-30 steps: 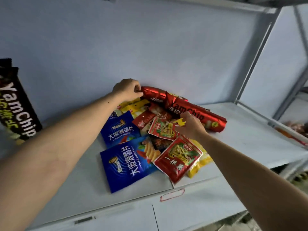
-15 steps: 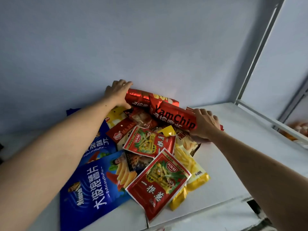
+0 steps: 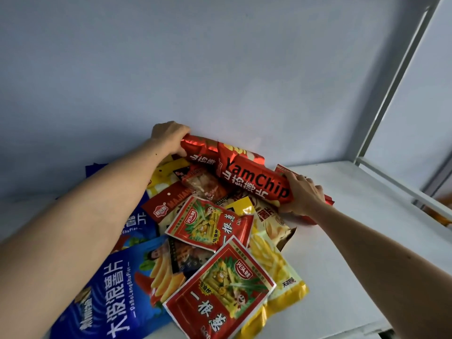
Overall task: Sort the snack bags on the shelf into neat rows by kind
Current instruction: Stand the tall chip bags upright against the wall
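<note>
**Both hands on the red YamChip bags at the back of the pile**

Nearest the camera, a large blue chip bag (image 3: 107,297) lies flat at the lower left of the white shelf (image 3: 354,253), partly under the left forearm; just to its right a red packet with green and yellow print (image 3: 220,285) lies tilted on top of it, overlapping a yellow fries bag (image 3: 276,272) whose edge sticks out to the right; a dark packet (image 3: 188,258) shows between the blue bag and the red one.

Farther in, a second red packet of the same print (image 3: 208,223) lies on the heap, touching the first at its corner; behind it a red and white packet marked MAJIAN (image 3: 168,204) lies partly covered, with a second blue bag (image 3: 137,221) to its left, largely hidden by the arm; a clear packet of reddish snacks (image 3: 205,184) and another yellow bag (image 3: 161,174) lie deeper in the pile.

At the back, against the pale wall (image 3: 220,69), two red YamChip bags overlap; the right hand (image 3: 303,194) has its fingers curled over the right end of the front YamChip bag (image 3: 254,182), gripping it; the left hand (image 3: 171,138) clasps the left end of the rear YamChip bag (image 3: 200,150), thumb below and fingers wrapped over the top; a white shelf post (image 3: 396,81) rises at the far right.
</note>
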`<state>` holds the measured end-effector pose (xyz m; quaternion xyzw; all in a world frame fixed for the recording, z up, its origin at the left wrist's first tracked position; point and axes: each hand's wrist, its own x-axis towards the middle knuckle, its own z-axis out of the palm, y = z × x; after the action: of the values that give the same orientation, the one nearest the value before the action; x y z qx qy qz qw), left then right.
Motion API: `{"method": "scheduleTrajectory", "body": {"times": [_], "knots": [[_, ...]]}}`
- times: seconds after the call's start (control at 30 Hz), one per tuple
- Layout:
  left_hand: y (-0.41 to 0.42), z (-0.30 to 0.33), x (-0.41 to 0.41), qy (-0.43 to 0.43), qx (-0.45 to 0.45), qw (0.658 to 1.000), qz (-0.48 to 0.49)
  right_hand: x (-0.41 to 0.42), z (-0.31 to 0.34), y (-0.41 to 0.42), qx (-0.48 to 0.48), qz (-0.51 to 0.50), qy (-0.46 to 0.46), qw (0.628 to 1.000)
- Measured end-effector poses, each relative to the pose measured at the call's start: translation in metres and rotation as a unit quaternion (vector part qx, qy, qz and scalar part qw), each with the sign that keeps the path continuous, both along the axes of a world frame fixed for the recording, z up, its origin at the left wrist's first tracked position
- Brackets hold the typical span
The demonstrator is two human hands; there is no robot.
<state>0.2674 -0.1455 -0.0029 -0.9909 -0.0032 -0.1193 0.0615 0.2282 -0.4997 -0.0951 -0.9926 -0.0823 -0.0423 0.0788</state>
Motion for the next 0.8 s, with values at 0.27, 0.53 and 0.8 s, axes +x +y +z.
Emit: {"method": "scheduleTrajectory", "body": {"times": [0.27, 0.53, 0.8], "knots": [[-0.017, 0.064, -0.006, -0.102, -0.148, 0.978, -0.108, -0.007, 0.022, -0.015, 0.133, -0.008, 0.009, 0.991], [-0.091, 0.11, 0.009, -0.162, -0.238, 0.931, -0.225, -0.019, 0.027, -0.044, 0.278, -0.043, 0.019, 0.959], [-0.133, 0.081, 0.054, -0.12, -0.196, 0.957, -0.174, -0.011, 0.023, -0.07, 0.382, -0.122, 0.043, 0.915]]}}
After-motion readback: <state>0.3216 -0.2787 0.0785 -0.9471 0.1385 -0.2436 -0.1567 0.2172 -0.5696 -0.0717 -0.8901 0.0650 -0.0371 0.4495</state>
